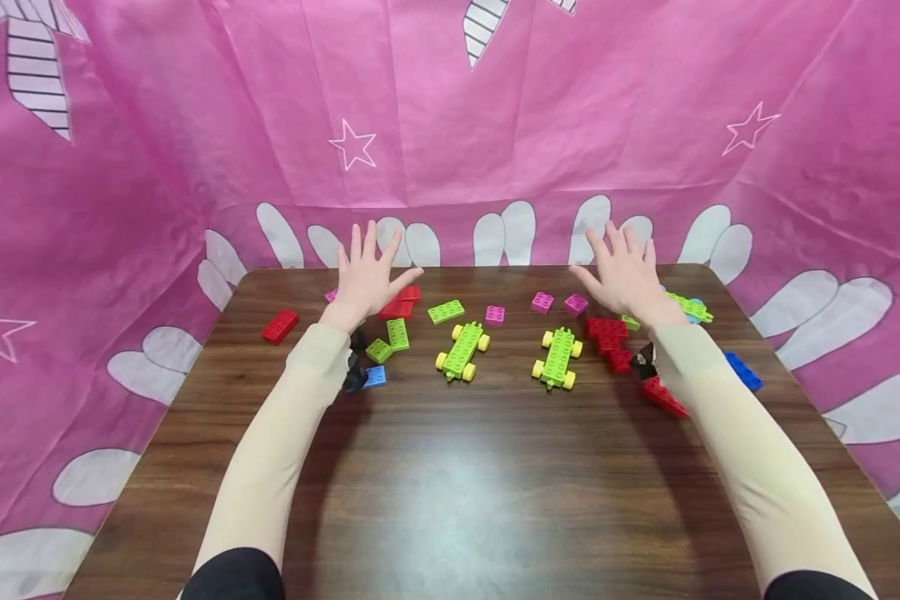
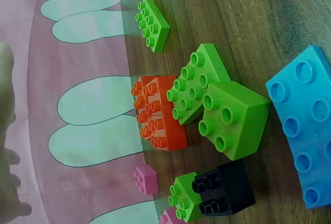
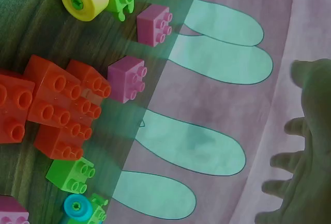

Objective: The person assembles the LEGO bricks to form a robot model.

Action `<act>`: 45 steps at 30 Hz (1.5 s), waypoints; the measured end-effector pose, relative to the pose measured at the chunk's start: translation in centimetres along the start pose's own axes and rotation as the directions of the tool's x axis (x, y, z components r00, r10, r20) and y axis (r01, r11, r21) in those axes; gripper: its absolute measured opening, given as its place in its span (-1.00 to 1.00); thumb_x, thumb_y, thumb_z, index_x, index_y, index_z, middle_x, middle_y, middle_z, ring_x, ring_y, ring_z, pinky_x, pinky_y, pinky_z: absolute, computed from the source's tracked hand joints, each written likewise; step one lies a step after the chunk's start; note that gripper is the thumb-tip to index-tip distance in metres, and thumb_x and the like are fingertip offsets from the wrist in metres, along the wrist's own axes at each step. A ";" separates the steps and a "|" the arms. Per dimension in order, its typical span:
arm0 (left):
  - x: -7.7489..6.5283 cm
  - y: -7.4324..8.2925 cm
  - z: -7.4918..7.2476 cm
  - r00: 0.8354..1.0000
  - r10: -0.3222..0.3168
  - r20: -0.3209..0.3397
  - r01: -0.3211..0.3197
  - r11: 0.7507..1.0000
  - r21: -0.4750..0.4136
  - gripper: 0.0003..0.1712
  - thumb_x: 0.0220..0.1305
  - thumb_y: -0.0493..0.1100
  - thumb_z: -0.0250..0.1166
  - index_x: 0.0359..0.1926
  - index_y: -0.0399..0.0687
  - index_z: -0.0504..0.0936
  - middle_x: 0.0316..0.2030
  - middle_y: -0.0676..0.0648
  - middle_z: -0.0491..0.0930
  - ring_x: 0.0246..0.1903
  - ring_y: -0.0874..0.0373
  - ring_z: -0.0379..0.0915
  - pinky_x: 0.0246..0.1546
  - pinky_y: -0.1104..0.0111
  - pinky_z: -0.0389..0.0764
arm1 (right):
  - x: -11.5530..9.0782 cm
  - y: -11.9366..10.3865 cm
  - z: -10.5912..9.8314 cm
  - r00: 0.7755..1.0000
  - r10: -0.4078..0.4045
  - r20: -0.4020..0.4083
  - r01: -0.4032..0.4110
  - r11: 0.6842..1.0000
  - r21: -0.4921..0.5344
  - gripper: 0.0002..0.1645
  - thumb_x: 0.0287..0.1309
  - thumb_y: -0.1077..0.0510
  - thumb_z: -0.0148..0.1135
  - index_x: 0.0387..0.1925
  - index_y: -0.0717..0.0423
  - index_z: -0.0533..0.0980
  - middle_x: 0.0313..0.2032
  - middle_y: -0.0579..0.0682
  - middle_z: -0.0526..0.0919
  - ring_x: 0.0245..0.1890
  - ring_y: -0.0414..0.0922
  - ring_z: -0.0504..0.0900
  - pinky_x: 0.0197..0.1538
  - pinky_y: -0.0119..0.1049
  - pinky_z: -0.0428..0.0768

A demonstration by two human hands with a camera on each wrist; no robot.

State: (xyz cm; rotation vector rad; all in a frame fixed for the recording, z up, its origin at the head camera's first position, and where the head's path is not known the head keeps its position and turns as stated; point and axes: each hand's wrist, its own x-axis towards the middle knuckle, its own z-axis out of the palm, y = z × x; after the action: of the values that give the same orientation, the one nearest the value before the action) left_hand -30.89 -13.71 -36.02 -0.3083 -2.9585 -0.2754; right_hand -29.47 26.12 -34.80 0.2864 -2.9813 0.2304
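My left hand [image 1: 363, 279] is held up over the left part of the table, fingers spread and holding nothing. Below and beside it lie red bricks [image 1: 396, 310], green bricks [image 1: 397, 334], a blue brick [image 1: 375, 377] and black pieces [image 1: 355, 372] partly hidden by the wrist. On the other side my right hand [image 1: 624, 275] is raised the same way, its fingers spread and nothing in them. A cluster of red bricks [image 1: 607, 332] and a black piece [image 1: 643, 362] lie near that wrist. Between the hands stand two green car bases [image 1: 462, 352] [image 1: 558, 358] with yellow wheels.
Pink bricks [image 1: 495, 315] and a flat green brick [image 1: 446, 312] lie toward the back. A lone red brick [image 1: 280, 326] sits at the left edge, a dark blue brick [image 1: 743, 372] at the right. Pink cloth [image 1: 435, 125] hangs around the brown table [image 1: 450, 483].
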 end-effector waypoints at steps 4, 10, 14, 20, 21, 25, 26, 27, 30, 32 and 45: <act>-0.6 -0.1 0.1 0.999 0.051 -0.012 -0.051 0.998 -0.021 -0.04 0.18 0.52 -0.14 0.47 0.22 -0.10 0.49 -0.17 -0.25 0.48 -0.16 -0.42 0.38 -0.22 -0.20 | -0.3 -0.4 0.3 0.998 -0.059 -0.032 0.059 0.998 -0.014 -0.19 0.28 -0.27 -0.11 0.39 0.09 0.05 0.39 0.30 0.04 0.37 0.33 -0.03 0.32 0.35 -0.10; -1.9 0.3 0.5 0.989 0.144 -0.035 -0.145 0.988 -0.055 -0.11 0.24 0.37 0.01 0.44 0.04 0.05 0.45 -0.18 -0.01 0.47 -0.09 -0.22 0.37 -0.16 -0.04 | -1.2 -1.6 0.9 0.991 -0.131 -0.040 0.131 0.991 0.002 -0.26 0.28 -0.22 -0.04 0.29 0.18 0.22 0.33 0.28 0.20 0.34 0.28 0.11 0.31 0.28 0.04; -2.8 0.6 1.2 0.978 0.205 -0.034 -0.206 0.976 -0.062 -0.12 0.24 0.32 0.06 0.42 -0.06 0.11 0.41 -0.20 0.10 0.44 -0.09 -0.08 0.35 -0.12 0.10 | -2.0 -2.9 2.0 0.980 -0.188 -0.060 0.190 0.982 0.018 -0.29 0.26 -0.23 0.00 0.24 0.18 0.31 0.30 0.24 0.27 0.31 0.24 0.20 0.30 0.28 0.11; -4.0 0.9 2.2 0.965 0.261 0.038 -0.257 0.963 -0.084 -0.14 0.24 0.28 0.11 0.37 -0.15 0.20 0.37 -0.23 0.19 0.38 -0.12 0.08 0.28 -0.06 0.28 | -3.3 -4.8 3.7 0.966 -0.256 -0.039 0.258 0.965 0.043 -0.32 0.24 -0.24 0.03 0.19 0.15 0.37 0.30 0.20 0.30 0.32 0.22 0.22 0.32 0.26 0.12; -4.2 0.9 2.4 0.962 0.267 0.052 -0.262 0.961 -0.087 -0.15 0.24 0.28 0.11 0.37 -0.15 0.21 0.36 -0.22 0.20 0.37 -0.12 0.09 0.26 -0.06 0.30 | -3.5 -5.1 4.0 0.963 -0.268 -0.036 0.270 0.962 0.046 -0.34 0.24 -0.23 0.04 0.18 0.15 0.38 0.30 0.20 0.30 0.31 0.22 0.23 0.33 0.25 0.13; -5.1 1.3 3.0 0.948 0.309 0.078 -0.303 0.949 -0.084 -0.19 0.25 0.25 0.12 0.35 -0.14 0.25 0.33 -0.21 0.27 0.34 -0.10 0.17 0.22 -0.03 0.36 | -4.2 -6.5 4.9 0.949 -0.315 -0.021 0.316 0.947 0.055 -0.38 0.23 -0.22 0.06 0.13 0.12 0.42 0.29 0.19 0.34 0.30 0.21 0.27 0.31 0.24 0.18; -5.3 1.4 3.1 0.944 0.318 0.085 -0.311 0.946 -0.086 -0.21 0.26 0.24 0.12 0.35 -0.14 0.26 0.32 -0.20 0.28 0.33 -0.09 0.18 0.22 -0.03 0.37 | -4.4 -6.9 5.1 0.945 -0.327 -0.016 0.328 0.943 0.057 -0.39 0.23 -0.21 0.06 0.13 0.12 0.43 0.28 0.19 0.35 0.29 0.21 0.28 0.30 0.24 0.19; -5.4 1.6 3.3 0.941 0.326 0.095 -0.318 0.944 -0.088 -0.22 0.26 0.23 0.11 0.34 -0.14 0.26 0.31 -0.19 0.30 0.32 -0.08 0.20 0.21 -0.01 0.38 | -4.5 -7.3 5.4 0.942 -0.336 -0.009 0.336 0.940 0.058 -0.40 0.23 -0.21 0.06 0.12 0.10 0.43 0.28 0.19 0.35 0.28 0.21 0.29 0.29 0.24 0.20; -5.9 2.1 3.7 0.926 0.357 0.125 -0.348 0.933 -0.091 -0.26 0.28 0.20 0.11 0.32 -0.15 0.29 0.28 -0.19 0.33 0.30 -0.05 0.25 0.20 0.05 0.42 | -5.1 -8.4 6.1 0.926 -0.376 0.002 0.375 0.924 0.077 -0.41 0.23 -0.21 0.06 0.10 0.10 0.45 0.25 0.19 0.39 0.27 0.19 0.32 0.28 0.21 0.24; -6.2 2.4 4.1 0.914 0.378 0.146 -0.370 0.926 -0.082 -0.29 0.29 0.18 0.11 0.30 -0.15 0.32 0.27 -0.17 0.35 0.29 -0.03 0.27 0.21 0.09 0.43 | -5.4 -9.1 6.7 0.913 -0.407 0.003 0.405 0.909 0.099 -0.42 0.23 -0.21 0.06 0.09 0.10 0.47 0.23 0.19 0.41 0.25 0.17 0.35 0.27 0.17 0.30; -7.1 3.6 5.9 0.849 0.497 0.181 -0.493 0.867 -0.070 -0.47 0.28 0.04 0.18 0.16 -0.18 0.48 0.09 -0.14 0.53 0.10 0.02 0.46 0.11 0.19 0.52 | -5.7 -12.6 8.9 0.906 -0.422 0.024 0.410 0.891 0.194 -0.35 0.19 -0.12 0.16 0.13 0.27 0.41 0.13 0.18 0.49 0.16 0.07 0.48 0.22 -0.02 0.45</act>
State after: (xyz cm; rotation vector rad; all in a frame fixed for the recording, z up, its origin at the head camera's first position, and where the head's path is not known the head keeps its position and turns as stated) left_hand -24.00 -10.41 -42.36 -1.1392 -2.9183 -0.2166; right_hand -22.50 13.45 -42.67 0.9587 -2.8682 0.4537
